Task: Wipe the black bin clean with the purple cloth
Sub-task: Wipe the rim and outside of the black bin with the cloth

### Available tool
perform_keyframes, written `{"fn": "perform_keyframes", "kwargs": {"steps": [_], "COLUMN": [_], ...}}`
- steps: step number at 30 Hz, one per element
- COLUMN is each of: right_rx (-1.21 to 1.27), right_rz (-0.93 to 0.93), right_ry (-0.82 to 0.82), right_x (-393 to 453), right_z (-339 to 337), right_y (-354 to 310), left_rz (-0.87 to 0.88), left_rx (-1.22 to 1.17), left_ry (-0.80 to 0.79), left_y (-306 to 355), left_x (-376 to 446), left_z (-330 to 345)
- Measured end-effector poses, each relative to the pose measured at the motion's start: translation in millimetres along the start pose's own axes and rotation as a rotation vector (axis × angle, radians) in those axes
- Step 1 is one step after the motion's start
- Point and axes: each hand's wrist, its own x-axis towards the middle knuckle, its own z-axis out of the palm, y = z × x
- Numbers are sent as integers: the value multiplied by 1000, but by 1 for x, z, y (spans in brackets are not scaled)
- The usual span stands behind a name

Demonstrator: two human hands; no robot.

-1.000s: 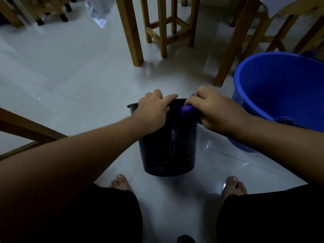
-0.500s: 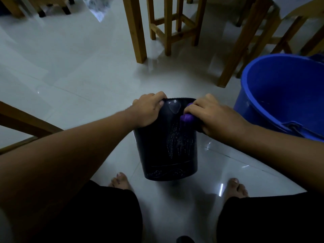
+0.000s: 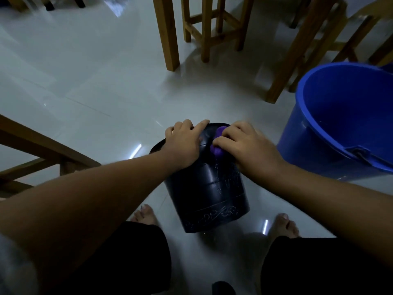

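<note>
Bin (image 3: 209, 188), black, plastic, embossed scroll band near its base: I log it on the floor (image 3: 102, 86) between the person's bare feet, now tipped well away from the body with its mouth pointing forward, where a second ago it stood close to upright. More of the outer side wall faces the camera as a result.

Left hand (image 3: 184, 143): clamped over the upper wall and rim, fingers curled, holding the tilt.

Right hand (image 3: 244, 145): closed around the purple cloth (image 3: 218, 143), which it presses against the bin's outer wall just under the rim. It has travelled with the bin as it leaned. Only a small bunched lump of cloth shows past the fingers.

Streaks below the cloth: faint pale marks, probably wet wipe trails, though the dim light leaves me unsure.

Blue bucket (image 3: 340, 128): near, on the right, apart from the bin.

Status, my reading: outer wall in progress, upper part; lower band and inside not yet reached.
</note>
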Motion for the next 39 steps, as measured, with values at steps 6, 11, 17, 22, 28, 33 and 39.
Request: {"fn": "perform_keyframes", "kwargs": {"steps": [6,11,17,22,28,33,39], "right_rx": [260,334,227,217,176,139,165], "right_rz": [124,-42,-171,-10,37,-220,45], "right_ry": [19,-48,-104,-102,27,58,133], "right_x": [-26,-49,-53,-24,-32,-53,-2], "right_z": [52,59,70,71,85,95,86], "right_y": [-39,-47,-69,-57,-71,-59,-48], "left_rz": [-39,-33,-3,15,13,42,53], "left_rx": [-120,-165,-158,-110,-132,-121,-160], "left_ry": [-27,-28,-45,-19,-44,-60,-105], "left_y": [-10,-26,-41,-36,-38,-39,-41], "left_x": [-1,-4,-4,2,8,9,9], "left_z": [-1,0,2,6,7,6,1]}}
